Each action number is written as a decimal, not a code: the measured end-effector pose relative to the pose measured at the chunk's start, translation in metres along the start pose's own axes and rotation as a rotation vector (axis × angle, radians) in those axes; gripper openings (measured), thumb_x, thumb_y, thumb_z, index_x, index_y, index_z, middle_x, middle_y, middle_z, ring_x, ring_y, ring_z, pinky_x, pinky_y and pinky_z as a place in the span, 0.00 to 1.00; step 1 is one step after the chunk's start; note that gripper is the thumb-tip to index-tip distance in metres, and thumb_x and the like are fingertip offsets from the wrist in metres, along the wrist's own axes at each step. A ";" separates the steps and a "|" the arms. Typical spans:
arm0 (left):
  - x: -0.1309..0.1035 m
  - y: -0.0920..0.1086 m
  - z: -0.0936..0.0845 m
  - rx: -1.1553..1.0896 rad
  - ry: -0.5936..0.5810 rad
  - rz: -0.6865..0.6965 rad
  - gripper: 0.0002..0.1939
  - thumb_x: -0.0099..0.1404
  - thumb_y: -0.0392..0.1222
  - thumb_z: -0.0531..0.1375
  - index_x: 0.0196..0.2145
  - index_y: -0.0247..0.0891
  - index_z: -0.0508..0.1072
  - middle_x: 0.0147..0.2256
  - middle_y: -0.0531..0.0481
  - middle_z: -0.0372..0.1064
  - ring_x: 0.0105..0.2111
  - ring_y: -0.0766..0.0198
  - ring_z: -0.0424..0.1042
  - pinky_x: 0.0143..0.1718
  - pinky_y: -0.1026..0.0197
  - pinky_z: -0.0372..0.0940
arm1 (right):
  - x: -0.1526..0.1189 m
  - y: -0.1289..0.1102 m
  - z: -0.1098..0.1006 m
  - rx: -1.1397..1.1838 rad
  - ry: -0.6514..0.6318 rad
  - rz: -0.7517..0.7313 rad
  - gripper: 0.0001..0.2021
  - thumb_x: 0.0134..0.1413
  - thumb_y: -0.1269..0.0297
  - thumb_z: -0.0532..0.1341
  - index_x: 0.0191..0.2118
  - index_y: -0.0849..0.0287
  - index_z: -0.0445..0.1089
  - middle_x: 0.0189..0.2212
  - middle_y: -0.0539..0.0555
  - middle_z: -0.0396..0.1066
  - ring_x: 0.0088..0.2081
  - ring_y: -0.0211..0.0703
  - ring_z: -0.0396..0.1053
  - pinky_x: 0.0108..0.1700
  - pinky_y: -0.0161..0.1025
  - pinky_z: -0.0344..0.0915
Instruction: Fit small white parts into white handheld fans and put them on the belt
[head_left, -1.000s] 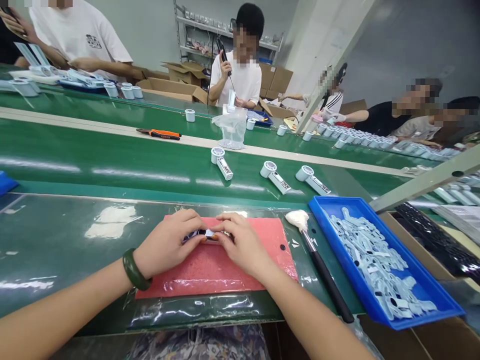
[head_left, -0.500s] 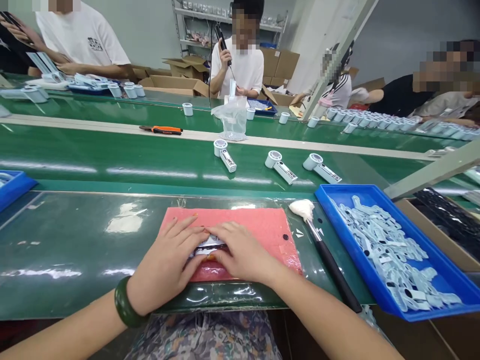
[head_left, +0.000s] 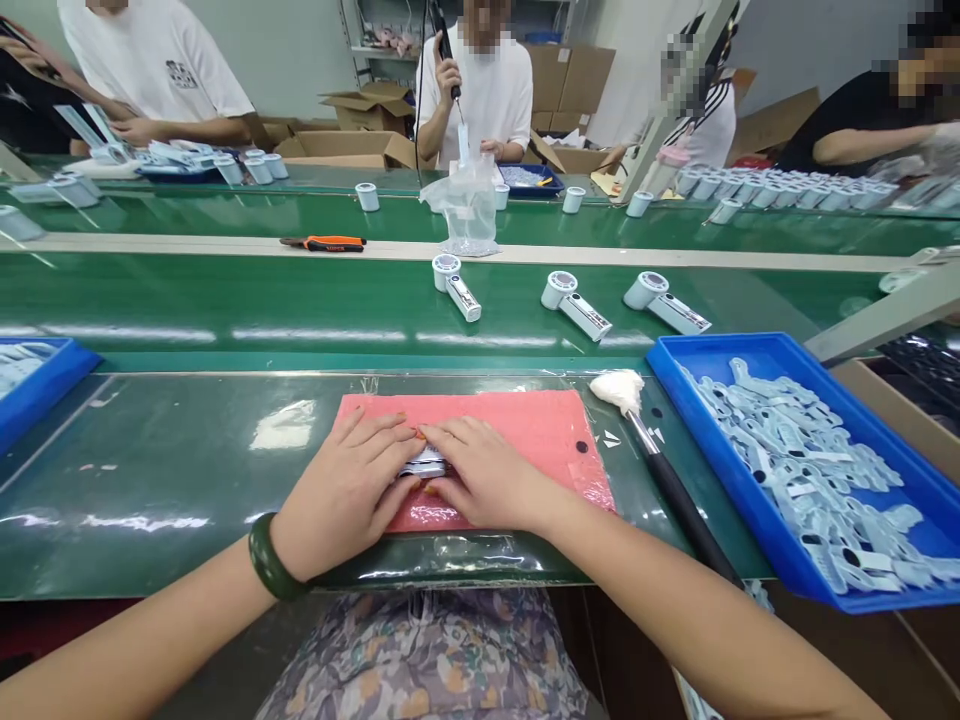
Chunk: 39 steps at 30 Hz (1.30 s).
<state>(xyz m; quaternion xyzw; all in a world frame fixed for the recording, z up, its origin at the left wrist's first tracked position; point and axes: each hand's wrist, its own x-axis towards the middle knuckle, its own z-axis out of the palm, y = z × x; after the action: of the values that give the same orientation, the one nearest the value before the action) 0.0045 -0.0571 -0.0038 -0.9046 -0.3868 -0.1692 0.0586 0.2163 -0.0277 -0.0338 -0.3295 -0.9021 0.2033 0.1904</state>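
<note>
My left hand [head_left: 341, 485] and my right hand [head_left: 491, 475] are closed around a small pale piece with a dark line [head_left: 426, 464]. The piece lies on a pink-red mat [head_left: 525, 415]; my fingers hide most of it, so its kind is unclear. Both thumbs are at its near side, with the other fingers over its far side. On the mat, right of my hands, is a small black disc [head_left: 582, 447]. Beside the mat lies a black-handled tool [head_left: 686, 505] with its head wrapped in white.
At right stands a blue tray [head_left: 739, 345] of pale blue parts [head_left: 810, 450]; another blue tray [head_left: 45, 405] is at left. Three handheld-fan-like devices [head_left: 585, 315] lie on the green belt [head_left: 300, 300] ahead. Beyond are orange-handled pliers [head_left: 334, 243], a plastic bag [head_left: 466, 215] and several co-workers.
The view has tilted down and shifted slightly, so the scene sits differently in the picture. Both hands stay on the piece, and a little less of its dark line shows.
</note>
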 end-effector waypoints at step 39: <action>0.070 -0.057 0.061 -0.218 -0.130 -0.028 0.26 0.71 0.46 0.46 0.63 0.46 0.65 0.65 0.50 0.60 0.65 0.61 0.60 0.66 0.59 0.60 | 0.008 0.012 0.017 0.195 0.606 -0.037 0.09 0.60 0.63 0.55 0.38 0.57 0.72 0.33 0.54 0.74 0.36 0.44 0.72 0.41 0.39 0.70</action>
<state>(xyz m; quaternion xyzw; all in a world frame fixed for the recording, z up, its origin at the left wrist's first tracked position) 0.0248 0.0443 -0.0382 -0.9091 -0.3819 -0.1520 -0.0678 0.2088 -0.0180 -0.0524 -0.3389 -0.7864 0.1781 0.4848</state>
